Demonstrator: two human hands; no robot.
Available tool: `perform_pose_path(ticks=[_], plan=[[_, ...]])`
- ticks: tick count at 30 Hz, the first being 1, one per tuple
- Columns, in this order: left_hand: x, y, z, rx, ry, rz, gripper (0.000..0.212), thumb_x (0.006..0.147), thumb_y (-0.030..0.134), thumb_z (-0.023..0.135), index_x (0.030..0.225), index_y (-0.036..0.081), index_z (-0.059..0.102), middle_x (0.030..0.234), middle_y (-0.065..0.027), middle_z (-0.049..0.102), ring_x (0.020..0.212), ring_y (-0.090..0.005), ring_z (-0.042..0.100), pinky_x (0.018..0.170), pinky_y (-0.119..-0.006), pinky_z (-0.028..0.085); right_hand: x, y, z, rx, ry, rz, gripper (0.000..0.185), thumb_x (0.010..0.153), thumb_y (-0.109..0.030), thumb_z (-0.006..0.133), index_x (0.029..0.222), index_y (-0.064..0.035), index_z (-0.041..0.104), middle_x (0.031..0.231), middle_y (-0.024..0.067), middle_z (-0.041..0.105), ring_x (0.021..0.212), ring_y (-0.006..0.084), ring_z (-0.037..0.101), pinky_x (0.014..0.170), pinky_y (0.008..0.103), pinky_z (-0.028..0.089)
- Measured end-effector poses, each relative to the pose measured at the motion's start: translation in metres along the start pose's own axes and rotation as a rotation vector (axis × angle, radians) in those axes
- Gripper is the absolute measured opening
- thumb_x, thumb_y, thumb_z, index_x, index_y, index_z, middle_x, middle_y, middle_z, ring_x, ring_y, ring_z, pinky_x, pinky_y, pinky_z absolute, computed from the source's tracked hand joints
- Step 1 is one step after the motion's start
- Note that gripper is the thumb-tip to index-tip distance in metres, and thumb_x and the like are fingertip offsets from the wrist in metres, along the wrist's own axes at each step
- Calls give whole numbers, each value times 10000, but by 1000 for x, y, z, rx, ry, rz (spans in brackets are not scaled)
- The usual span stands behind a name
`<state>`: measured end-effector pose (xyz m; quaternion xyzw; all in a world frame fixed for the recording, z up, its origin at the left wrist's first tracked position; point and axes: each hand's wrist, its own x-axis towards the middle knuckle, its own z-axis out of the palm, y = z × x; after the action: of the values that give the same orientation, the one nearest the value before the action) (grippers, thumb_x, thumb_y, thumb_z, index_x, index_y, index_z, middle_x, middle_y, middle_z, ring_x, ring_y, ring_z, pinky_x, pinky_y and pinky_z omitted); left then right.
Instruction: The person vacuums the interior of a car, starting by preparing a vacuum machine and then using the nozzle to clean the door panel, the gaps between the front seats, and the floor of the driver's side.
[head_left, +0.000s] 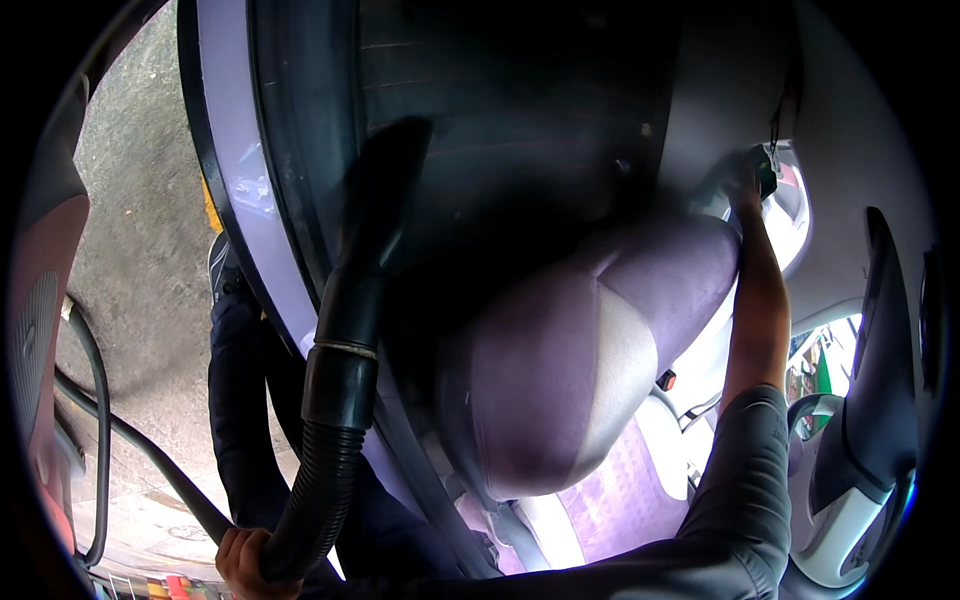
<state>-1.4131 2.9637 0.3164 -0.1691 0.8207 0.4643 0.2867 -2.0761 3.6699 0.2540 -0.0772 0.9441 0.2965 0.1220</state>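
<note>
At the lower left my left hand (251, 562) is wrapped around the ribbed black hose (315, 495) of a vacuum cleaner. From there the hose rises to a black crevice nozzle (390, 180), its slanted tip over a dark, poorly lit surface inside a car. My right hand (742, 196) reaches far up the right side, past a purple and pale upholstered seat (536, 375). It is closed around a small dark object (763, 172), too blurred to name. That hand is beside a bright window (795, 214) and the pale interior trim; some of its fingers are hidden.
A lavender door sill (229, 97) runs down the left, with concrete ground (135, 187) beyond it. An open door panel (45, 300) lines the far left. A thinner hose (161, 454) trails over the ground. A red seat-belt buckle (667, 380) shows beside the seat.
</note>
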Motion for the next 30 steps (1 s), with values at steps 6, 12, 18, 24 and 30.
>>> perform_pose_path(ticks=[6,12,18,24,30], plan=[[2,-16,4,-16,-35,83,460,619,229,744,929,-6,499,759,-145,543,654,-331,550,598,-422,451,62,66,52,-5,-43,-490,747,764,-22,490,1465,-12,232,1417,311,342,1331,407,350,1102,413,319],[5,-15,9,-3,-60,84,447,668,294,723,912,-16,514,775,-145,560,685,-325,567,616,-416,463,60,29,29,245,-353,-381,452,830,-6,440,1275,-77,468,1154,247,593,1055,443,574,870,473,467],[7,-15,-5,-160,-243,65,528,694,277,760,1057,-60,578,902,-226,618,797,-421,606,723,-481,500,39,-11,-2,-256,31,117,416,830,-275,497,1223,-155,556,1298,222,530,1244,427,455,1028,523,369],[13,-13,-8,-116,-245,71,519,745,298,716,1069,-72,550,901,-246,607,784,-426,596,709,-494,487,87,29,30,-468,-204,-283,374,782,-220,556,1118,-56,575,1101,207,597,1114,360,527,999,488,357],[10,-14,4,-154,-157,115,548,843,446,643,1031,-64,576,901,-236,633,790,-396,623,705,-477,509,96,50,40,-49,-335,-73,440,762,-196,621,1168,-40,561,1084,186,624,1055,327,570,939,436,410]])
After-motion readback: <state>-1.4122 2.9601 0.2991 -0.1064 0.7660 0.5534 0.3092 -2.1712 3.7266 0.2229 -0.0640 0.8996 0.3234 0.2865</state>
